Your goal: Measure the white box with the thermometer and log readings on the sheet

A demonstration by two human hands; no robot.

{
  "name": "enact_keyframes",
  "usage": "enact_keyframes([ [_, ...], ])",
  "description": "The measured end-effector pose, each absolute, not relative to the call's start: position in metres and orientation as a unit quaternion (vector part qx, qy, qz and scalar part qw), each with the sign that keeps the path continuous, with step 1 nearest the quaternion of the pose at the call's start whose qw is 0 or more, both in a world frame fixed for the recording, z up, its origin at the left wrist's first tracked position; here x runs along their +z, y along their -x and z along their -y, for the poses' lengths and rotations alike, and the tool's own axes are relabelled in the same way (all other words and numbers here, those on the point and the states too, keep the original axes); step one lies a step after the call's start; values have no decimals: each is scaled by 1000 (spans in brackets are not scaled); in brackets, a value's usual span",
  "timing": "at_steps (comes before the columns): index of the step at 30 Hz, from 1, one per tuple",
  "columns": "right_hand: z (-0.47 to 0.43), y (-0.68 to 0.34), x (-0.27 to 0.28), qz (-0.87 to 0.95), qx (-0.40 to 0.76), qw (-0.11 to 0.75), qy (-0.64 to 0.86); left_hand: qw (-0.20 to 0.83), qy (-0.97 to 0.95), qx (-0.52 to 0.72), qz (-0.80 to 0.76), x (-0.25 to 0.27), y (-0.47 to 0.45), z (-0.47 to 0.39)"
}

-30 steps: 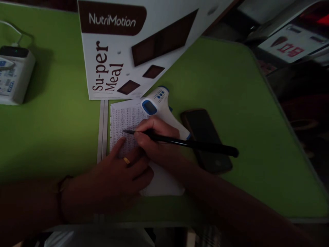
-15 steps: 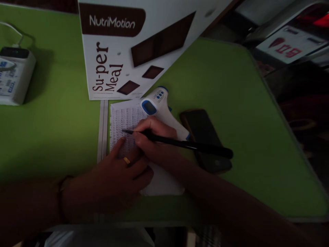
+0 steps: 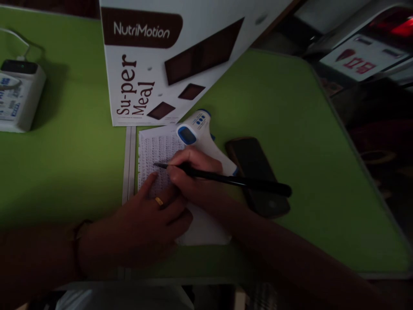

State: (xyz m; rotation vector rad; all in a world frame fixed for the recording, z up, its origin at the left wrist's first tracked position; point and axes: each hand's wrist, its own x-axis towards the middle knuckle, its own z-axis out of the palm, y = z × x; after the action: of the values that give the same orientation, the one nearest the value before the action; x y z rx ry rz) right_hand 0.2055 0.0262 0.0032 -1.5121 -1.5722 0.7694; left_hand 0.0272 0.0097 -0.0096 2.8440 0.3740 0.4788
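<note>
My right hand (image 3: pixel 193 178) grips a long black pen (image 3: pixel 245 183) with its tip on a white sheet of paper (image 3: pixel 156 150) covered in rows of small writing. Flat on the lower part of that sheet lies my left hand (image 3: pixel 146 221), a gold ring on one finger, its index finger pointing at the paper just below the pen tip. A white and blue infrared thermometer (image 3: pixel 201 131) lies on the paper's upper right corner, right behind my right hand.
A dark phone (image 3: pixel 254 172) lies on the green table (image 3: pixel 290 129) right of the thermometer, under the pen's end. A white "NutriMotion Super Meal" box (image 3: pixel 167 60) stands behind the paper. A white device (image 3: pixel 19 94) with a cable sits far left. The table edge runs down the right.
The pen's back end has dipped slightly and shifted left as my right hand writes. My left hand has stayed put.
</note>
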Motion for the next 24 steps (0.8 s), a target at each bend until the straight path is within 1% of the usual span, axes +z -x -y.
enact_keyframes([
  [10, -26, -205, 1, 620, 297, 435, 581, 107, -974, 150, -128, -8, -26, -8],
  [17, -25, -205, 4, 617, 303, 407, 602, 112, -974, 149, -124, -7, -26, -9],
  [20, -25, -205, 6, 622, 293, 410, 599, 117, -974, 152, -124, -8, -26, -10],
  [24, -25, -205, 5, 623, 312, 409, 589, 116, -974, 153, -122, -7, -26, -11],
])
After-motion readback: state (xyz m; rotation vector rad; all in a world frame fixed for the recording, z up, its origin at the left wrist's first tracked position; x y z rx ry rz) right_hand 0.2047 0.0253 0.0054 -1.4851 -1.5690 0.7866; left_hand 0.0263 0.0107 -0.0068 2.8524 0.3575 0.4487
